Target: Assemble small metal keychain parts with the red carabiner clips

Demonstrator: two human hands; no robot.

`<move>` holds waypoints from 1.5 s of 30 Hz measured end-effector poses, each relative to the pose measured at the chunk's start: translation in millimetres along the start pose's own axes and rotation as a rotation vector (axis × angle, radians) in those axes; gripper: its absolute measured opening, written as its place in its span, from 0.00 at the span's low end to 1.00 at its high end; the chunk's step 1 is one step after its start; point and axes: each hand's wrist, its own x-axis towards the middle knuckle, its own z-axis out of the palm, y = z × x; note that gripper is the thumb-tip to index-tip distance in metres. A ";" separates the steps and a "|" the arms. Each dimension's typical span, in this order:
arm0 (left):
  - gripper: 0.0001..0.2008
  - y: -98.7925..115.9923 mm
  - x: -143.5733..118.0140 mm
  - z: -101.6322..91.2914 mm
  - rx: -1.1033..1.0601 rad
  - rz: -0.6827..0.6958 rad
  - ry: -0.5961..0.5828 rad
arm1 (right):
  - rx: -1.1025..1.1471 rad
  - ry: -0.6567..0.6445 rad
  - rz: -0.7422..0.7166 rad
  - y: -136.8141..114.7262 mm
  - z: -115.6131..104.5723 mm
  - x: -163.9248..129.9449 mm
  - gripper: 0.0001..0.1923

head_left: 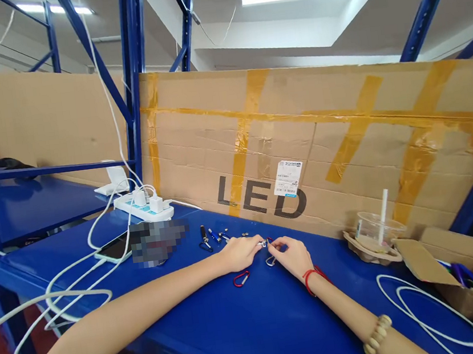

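Clip: a small silver clip (264, 244) is pinched between both hands, near the middle of the tabletop (246, 325), towards its back edge.
Left hand: the left hand (240, 252) has its fingers closed on the clip's left end.
Right hand: the right hand (291, 256) has its fingers pinched at the clip's right end; a second silver clip (271, 261) lies just beneath.
Nearby: a red carabiner (241, 279) lies just in front of the left hand; small parts (213, 236) are scattered behind it.
Risk: the clip could likely slip from so fine a pinch and be lost among the parts.
Room: open blue surface is left towards the front edge; a cup (375, 234) and a box (465, 281) crowd the right, cables (72, 277) the left.
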 end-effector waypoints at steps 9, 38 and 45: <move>0.11 0.3 -2.4 -3.4 0.062 0.018 -0.027 | -0.050 -0.065 -0.056 -6.9 2.0 -1.8 0.10; 0.11 1.6 -1.3 -7.5 0.014 -0.046 -0.026 | -0.244 -0.084 -0.038 -18.1 7.0 2.1 0.17; 0.12 -0.1 -3.1 -12.0 -0.028 -0.018 -0.041 | -0.278 -0.097 -0.011 -21.3 13.3 10.9 0.18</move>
